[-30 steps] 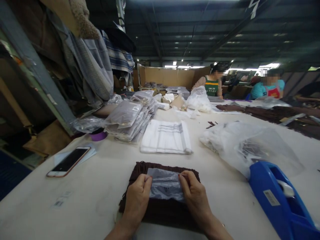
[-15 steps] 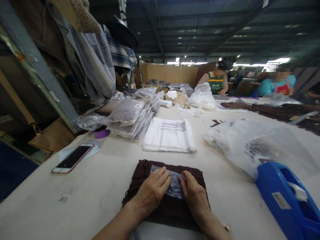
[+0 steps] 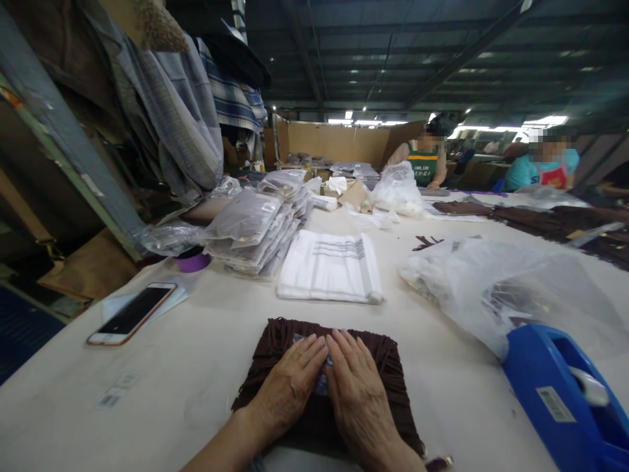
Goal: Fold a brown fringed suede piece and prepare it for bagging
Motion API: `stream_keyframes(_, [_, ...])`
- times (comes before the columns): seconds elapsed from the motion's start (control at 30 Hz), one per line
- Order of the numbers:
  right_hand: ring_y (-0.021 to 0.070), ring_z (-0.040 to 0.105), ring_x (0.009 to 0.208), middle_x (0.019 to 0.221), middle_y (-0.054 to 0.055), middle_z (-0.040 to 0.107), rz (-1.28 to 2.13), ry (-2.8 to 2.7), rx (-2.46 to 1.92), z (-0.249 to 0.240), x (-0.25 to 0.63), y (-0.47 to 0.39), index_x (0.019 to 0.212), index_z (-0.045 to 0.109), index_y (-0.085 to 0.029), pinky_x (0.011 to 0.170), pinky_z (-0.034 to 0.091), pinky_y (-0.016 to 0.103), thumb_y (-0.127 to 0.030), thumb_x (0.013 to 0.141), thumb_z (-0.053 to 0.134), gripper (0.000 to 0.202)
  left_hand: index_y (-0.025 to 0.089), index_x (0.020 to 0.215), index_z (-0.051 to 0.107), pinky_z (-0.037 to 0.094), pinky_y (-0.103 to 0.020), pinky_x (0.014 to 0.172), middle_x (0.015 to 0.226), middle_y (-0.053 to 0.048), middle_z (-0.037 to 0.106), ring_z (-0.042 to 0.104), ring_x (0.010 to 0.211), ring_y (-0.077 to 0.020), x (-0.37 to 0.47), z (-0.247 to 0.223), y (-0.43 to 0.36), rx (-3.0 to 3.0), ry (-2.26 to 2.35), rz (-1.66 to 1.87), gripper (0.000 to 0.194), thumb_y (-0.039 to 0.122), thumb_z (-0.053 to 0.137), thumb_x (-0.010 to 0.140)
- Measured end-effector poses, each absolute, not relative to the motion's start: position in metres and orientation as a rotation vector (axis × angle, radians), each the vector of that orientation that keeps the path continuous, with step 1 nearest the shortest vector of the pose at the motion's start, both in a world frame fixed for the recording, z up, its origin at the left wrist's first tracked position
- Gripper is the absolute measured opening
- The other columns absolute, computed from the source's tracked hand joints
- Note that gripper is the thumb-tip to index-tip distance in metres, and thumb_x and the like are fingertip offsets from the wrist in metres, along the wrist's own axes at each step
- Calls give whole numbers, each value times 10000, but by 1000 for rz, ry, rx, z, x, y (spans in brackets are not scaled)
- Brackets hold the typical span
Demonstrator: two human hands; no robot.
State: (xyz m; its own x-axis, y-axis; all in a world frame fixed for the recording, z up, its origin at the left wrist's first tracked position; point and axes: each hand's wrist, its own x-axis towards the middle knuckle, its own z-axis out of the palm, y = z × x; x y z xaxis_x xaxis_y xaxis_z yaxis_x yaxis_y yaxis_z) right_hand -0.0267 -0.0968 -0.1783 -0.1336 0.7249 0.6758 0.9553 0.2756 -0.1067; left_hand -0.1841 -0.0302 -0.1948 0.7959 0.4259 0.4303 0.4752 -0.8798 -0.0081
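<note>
Low in the frame's centre, left hand (image 3: pixel 289 387) and right hand (image 3: pixel 356 393) now press flat, grip open, on the brown fringed cloth (image 3: pixel 275 341), the clear packet (image 3: pixel 322 383) apparently folded smaller beneath them.

**Wearer's arms and hands, head cam**

Both forearms were bare, no sleeves in frame. Left hand (image 3: pixel 289 383) and right hand (image 3: pixel 356 393) wore no gloves. Nails were short and unpainted. Veins and knuckle creases showed on the backs of both hands. A dark band with a metallic glint sat at the right wrist, bracelet or watch (image 3: pixel 439 463); too cropped to tell which.
</note>
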Motion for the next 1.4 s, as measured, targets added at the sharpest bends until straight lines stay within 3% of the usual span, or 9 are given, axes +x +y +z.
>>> stream_keyframes(0.2, [253, 386, 1243, 1342, 111, 444, -485, -1974, -1742, -222, -34, -91, 1280, 452, -132, 1002, 327, 418, -364, 910, 372, 444, 80, 1324, 314, 432, -407, 975, 1326, -138, 451, 358, 1264, -211, -182, -198, -32, -2899, -737, -656, 525, 28, 336, 802])
stream_keyframes(0.43, [270, 350, 1262, 1368, 147, 399, -468, -2041, -1747, -217, -31, -93, 1307, 412, -96, 1002, 322, 443, -352, 914, 358, 472, 109, 1271, 399, 413, -365, 999, 1283, -133, 484, 350, 1265, -202, -226, -168, -32, -2897, -685, -869, 432, 31, 347, 849])
stream_keyframes(0.6, [303, 352, 1252, 1349, 194, 408, -425, -2020, -1704, -217, -31, -90, 1273, 445, -50, 991, 317, 481, -354, 926, 297, 485, 108, 1149, 524, 455, -342, 924, 1072, -123, 601, 487, 1112, -200, -315, -149, -79, -2773, -671, -705, 377, -1, 393, 812])
stream_keyframes(0.77, [309, 370, 1236, 1335, 198, 424, -450, -2020, -1673, -216, -31, -91, 1257, 463, -42, 984, 323, 481, -345, 928, 273, 486, 179, 1043, 596, 431, -330, 937, 1019, -69, 630, 505, 1074, -182, -332, -169, -118, -2780, -429, -499, 338, 48, 351, 851])
stream_keyframes(0.93, [302, 383, 1228, 1332, 189, 432, -465, -2018, -1685, -216, -31, -91, 1249, 474, -59, 977, 333, 479, -349, 927, 278, 476, 134, 1015, 590, 442, -325, 885, 994, -90, 633, 526, 1013, -195, -308, -182, -116, -2916, -344, -514, 304, 116, 318, 882])
stream_keyframes(1.1, [303, 394, 1219, 1324, 192, 441, -458, -1999, -1682, -216, -32, -91, 1245, 481, -62, 970, 344, 473, -351, 924, 297, 470, 158, 920, 549, 439, -333, 891, 921, -114, 630, 537, 1004, -204, -324, -185, -119, -3215, -739, -801, 347, 298, 231, 929])
stream_keyframes(1.23, [313, 394, 1218, 1316, 195, 448, -428, -1994, -1685, -216, -32, -91, 1247, 480, -61, 965, 350, 486, -340, 919, 313, 462, 179, 794, 567, 502, -307, 724, 748, -72, 614, 600, 775, -193, -339, -175, -102, -3232, -1488, -1301, 424, 518, 324, 873])
stream_keyframes(1.3, [316, 384, 1227, 1321, 195, 442, -396, -1989, -1686, -217, -32, -91, 1247, 479, -64, 972, 345, 493, -339, 914, 331, 457, 166, 864, 570, 502, -284, 664, 730, -50, 607, 596, 715, -180, -328, -159, -87, -3045, -1859, -1431, 350, 490, 441, 830])
stream_keyframes(1.4, [308, 362, 1246, 1348, 180, 414, -300, -1967, -1671, -220, -32, -91, 1282, 432, -81, 994, 327, 501, -346, 907, 360, 465, 154, 1118, 466, 504, -282, 668, 758, -22, 603, 593, 686, -161, -287, -136, -68, -2912, -2010, -1246, 359, 349, 488, 817])
